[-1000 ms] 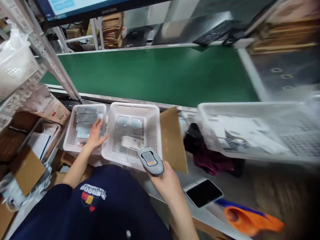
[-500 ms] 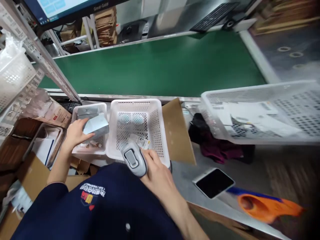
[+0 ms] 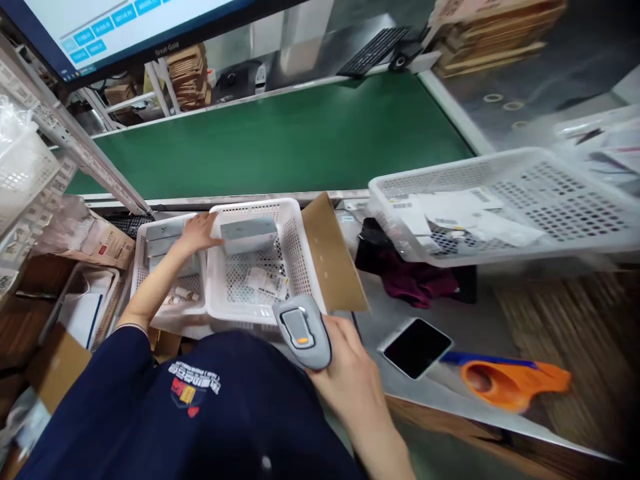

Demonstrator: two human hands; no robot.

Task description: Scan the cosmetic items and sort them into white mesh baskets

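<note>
My right hand (image 3: 345,360) is wrapped round a grey barcode scanner (image 3: 303,331), held over the near right corner of the middle white basket (image 3: 216,287). Inside that basket a pale blue-grey box (image 3: 250,235) lies at the far side, and a small bag with a printed label (image 3: 267,283) is on the bottom nearer to me. My left hand (image 3: 197,235) hovers at the rim between the two baskets, thumb and fingers apart, holding nothing, just left of the box. Under my left forearm, the left white basket (image 3: 141,267) contains another grey box (image 3: 164,233) and several small items (image 3: 180,294).
A green conveyor belt (image 3: 280,137) runs behind the baskets. Cardboard flap (image 3: 333,253), dark red cloth (image 3: 420,280), phone (image 3: 417,348) and orange-handled tape dispenser (image 3: 510,383) are to the right. One larger basket (image 3: 550,247) holds papers and packets. Above left hangs a monitor (image 3: 165,50).
The pale box has gone from my left hand into the middle basket, and that hand has let go of it. The scanner has shifted right in view. The view has turned slightly right.
</note>
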